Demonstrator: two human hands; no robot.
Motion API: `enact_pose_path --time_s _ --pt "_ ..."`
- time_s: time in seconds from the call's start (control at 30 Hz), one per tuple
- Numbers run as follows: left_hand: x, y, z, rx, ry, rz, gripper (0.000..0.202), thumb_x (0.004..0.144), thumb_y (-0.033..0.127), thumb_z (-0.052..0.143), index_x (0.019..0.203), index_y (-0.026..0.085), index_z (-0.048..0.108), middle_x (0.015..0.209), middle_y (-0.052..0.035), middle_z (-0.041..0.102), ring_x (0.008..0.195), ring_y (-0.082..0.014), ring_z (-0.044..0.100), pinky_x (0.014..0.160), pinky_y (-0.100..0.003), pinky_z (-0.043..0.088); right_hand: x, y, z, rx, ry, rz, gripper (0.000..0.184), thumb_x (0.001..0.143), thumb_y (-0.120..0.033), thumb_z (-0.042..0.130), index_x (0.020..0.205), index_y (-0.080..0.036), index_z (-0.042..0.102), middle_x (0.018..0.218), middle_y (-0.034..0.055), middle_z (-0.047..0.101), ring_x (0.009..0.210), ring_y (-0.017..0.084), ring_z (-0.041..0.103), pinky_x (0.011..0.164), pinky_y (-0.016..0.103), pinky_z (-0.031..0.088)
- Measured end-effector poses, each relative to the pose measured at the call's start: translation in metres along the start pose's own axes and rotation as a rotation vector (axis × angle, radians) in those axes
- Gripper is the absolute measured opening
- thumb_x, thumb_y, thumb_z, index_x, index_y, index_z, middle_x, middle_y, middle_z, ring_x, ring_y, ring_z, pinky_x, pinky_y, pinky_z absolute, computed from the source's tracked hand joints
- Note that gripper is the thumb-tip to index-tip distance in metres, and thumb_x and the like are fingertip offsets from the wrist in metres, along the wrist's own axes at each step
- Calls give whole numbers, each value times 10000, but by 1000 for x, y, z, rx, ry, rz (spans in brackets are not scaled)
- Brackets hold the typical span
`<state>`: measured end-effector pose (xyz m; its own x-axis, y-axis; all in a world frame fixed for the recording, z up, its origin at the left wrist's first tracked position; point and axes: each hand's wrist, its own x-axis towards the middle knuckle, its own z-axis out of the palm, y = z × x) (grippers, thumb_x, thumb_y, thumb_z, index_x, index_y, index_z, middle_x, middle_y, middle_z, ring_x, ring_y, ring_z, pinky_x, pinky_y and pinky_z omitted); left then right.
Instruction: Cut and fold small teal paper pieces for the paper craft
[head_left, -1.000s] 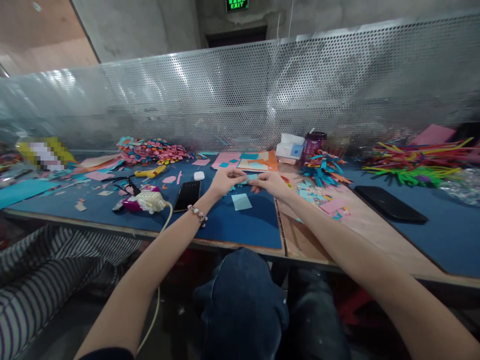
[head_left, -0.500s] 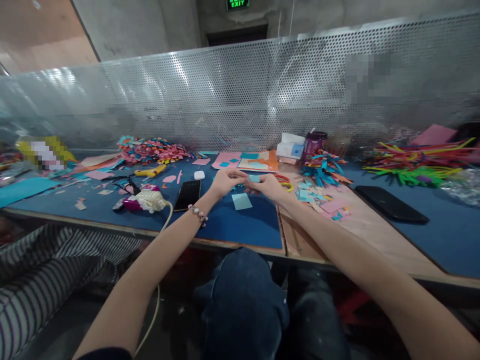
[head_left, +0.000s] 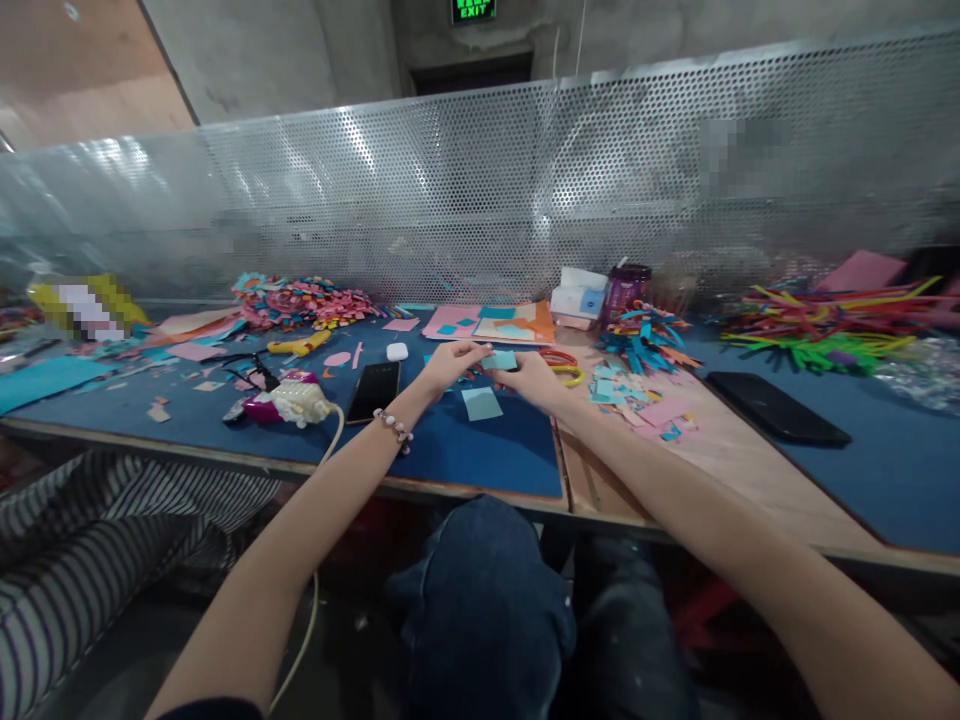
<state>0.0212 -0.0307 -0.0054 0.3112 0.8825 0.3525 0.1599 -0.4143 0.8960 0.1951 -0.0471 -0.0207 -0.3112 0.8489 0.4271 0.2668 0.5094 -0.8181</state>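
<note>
A small light-blue piece of paper is held up between my two hands, over the blue mat. My right hand pinches it from the right, thumb and fingers closed. At its left edge are the closed fingertips of my left hand, with a beaded bracelet on that wrist. Below them a pale blue-green paper square lies flat on the mat. Scissors with red and yellow handles lie just beyond my right hand. Small scraps under my fingers are partly hidden.
A black phone, a white case and a power strip with a cable lie left. Stacked coloured sheets lie behind my hands. Paper scraps and a dark phone are right. A perforated metal panel closes the back.
The light-blue paper has tilted and shows more of its face between my hands. My fingers have shifted slightly around it. The square on the mat stays put.
</note>
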Motion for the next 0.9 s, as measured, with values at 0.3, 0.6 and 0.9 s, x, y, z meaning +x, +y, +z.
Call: enact_pose_path --time_s 0.3,0.6,0.9 --pt "2 -3 -5 43 -47 32 359 700 466 637 792 121 673 765 -67 636 679 -132 564 573 -243 479 4 7 0 144 -15 17 323 689 -453 656 705 -132 622 635 20 621 449 76 478 438 213 391" --pt "5 -7 -9 221 -37 154 255 737 356 619 842 130 671 779 -79 661 706 -157 612 574 -258 506 5 9 4 471 46 156 320 668 -420 709 775 -129 627 729 39 638 595 100 564 602 252 507" --pt "4 -5 -11 502 83 293 169 713 330 656 741 167 695 750 -51 686 724 -150 601 701 -277 462 6 6 8 618 124 254 265 724 -381 668 826 -147 596 736 26 607 624 109 571 612 268 539"
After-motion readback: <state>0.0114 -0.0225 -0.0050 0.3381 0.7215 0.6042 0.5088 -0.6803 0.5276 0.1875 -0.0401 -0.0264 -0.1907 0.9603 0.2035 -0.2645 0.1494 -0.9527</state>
